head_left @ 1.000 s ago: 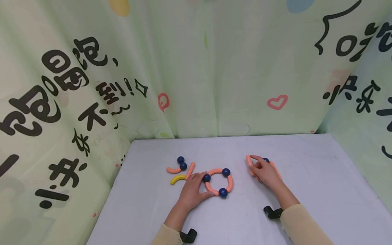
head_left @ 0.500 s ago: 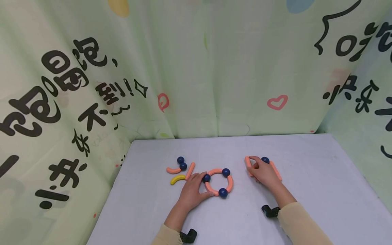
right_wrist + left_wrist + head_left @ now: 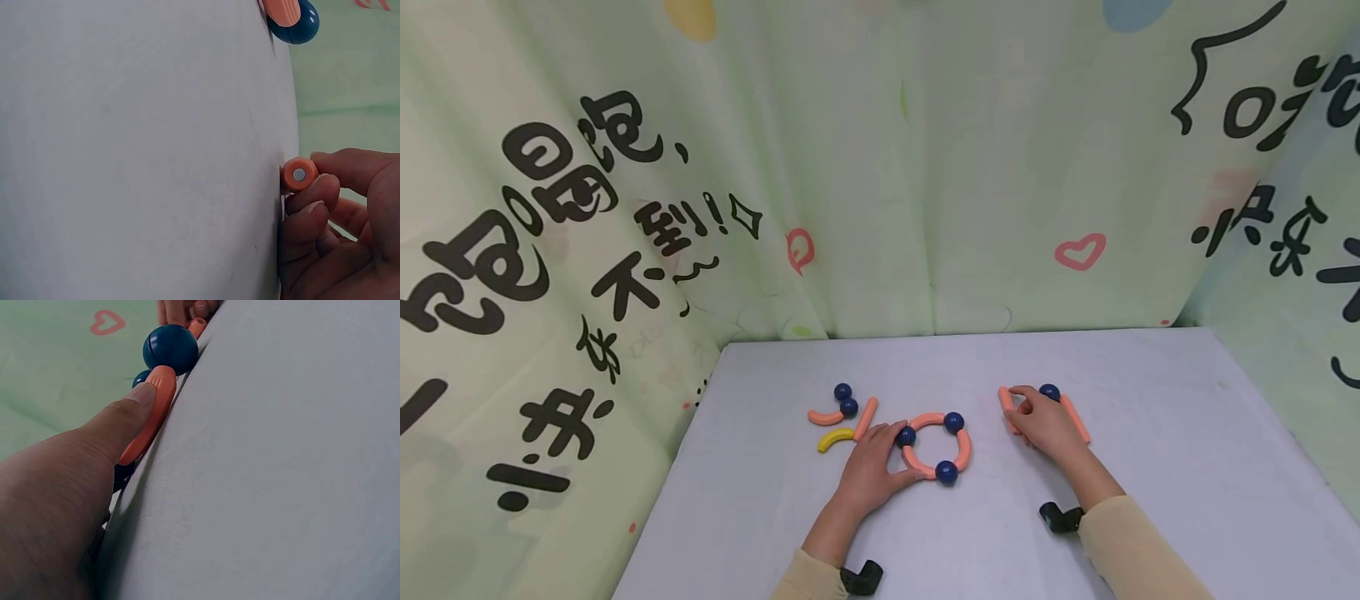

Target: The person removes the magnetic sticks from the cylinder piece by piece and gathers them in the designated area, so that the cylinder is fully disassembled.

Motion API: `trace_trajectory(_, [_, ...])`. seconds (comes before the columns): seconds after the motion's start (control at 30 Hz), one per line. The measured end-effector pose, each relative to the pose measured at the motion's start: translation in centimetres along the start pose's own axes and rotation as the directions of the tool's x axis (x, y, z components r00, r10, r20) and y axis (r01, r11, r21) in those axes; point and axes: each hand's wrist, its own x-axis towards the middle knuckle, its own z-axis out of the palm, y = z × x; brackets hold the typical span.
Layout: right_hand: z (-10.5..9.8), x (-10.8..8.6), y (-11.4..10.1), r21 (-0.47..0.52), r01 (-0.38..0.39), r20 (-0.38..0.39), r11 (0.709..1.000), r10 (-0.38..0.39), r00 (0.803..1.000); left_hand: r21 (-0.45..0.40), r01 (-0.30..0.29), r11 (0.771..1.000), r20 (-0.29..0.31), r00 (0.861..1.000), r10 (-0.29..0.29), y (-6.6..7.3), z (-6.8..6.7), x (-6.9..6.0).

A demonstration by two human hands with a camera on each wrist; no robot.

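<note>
Right hand [image 3: 1048,427] pinches a straight pink rod [image 3: 1005,399] between thumb and fingers, at the hand's 10 o'clock. Lone blue ball [image 3: 1049,391]: 12 o'clock. Second pink rod [image 3: 1077,418]: 3 o'clock. Left hand [image 3: 872,468], fingers extended, bears on the ring [image 3: 964,448] at that hand's 2 o'clock; the ring alternates three curved pink segments [image 3: 927,418] with three blue balls [image 3: 953,422]. Yellow curved rod [image 3: 835,438]: left hand's 10 o'clock. Ball pair [image 3: 848,407]: left hand's 11 o'clock.

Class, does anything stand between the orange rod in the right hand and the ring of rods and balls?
Nothing visible: only tabletop shows between the rod and the ring. The left hand is at the ring's opposite side.
</note>
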Motion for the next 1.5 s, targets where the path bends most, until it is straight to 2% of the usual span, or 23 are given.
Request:
trace_trajectory(0.6, [0.0,-0.4,-0.3,0.021,0.008,-0.01,1.0,-0.008,1.0,0.002,-0.028,1.0,0.007,1.0,0.028,-0.1,-0.2,0.2])
trace_trajectory(0.8, [0.2,-0.9,-0.6,0.007,0.053,-0.042,0.999,-0.052,0.998,0.022,-0.036,0.999,0.009,0.999,0.035,0.0,-0.2,0.0])
trace_trajectory(0.97, [0.3,-1.7,-0.8,-0.01,0.126,-0.049,0.992,-0.126,0.991,0.013,-0.036,0.999,0.008,0.999,0.036,0.0,-0.2,0.0])
trace_trajectory(1.13, [0.4,-2.6,-1.3,0.022,0.243,-0.026,0.97,-0.243,0.97,-0.026,-0.048,0.999,0.003,0.999,0.048,0.0,-0.3,0.0])
trace_trajectory(1.3, [1.0,-3.4,-1.8,0.071,0.329,0.049,0.942,-0.333,0.942,-0.039,-0.09,0.995,0.013,0.996,0.09,0.0,-0.4,0.0])
trace_trajectory(1.4, [1.4,-3.8,-1.8,0.088,0.378,0.095,0.922,-0.385,0.918,-0.066,-0.134,0.989,0.006,0.991,0.134,0.1,-0.6,0.0])
trace_trajectory(1.5, [1.8,-4.0,-1.8,0.123,0.428,0.142,0.895,-0.443,0.885,-0.087,-0.162,0.983,0.003,0.987,0.163,0.2,-0.6,0.0])
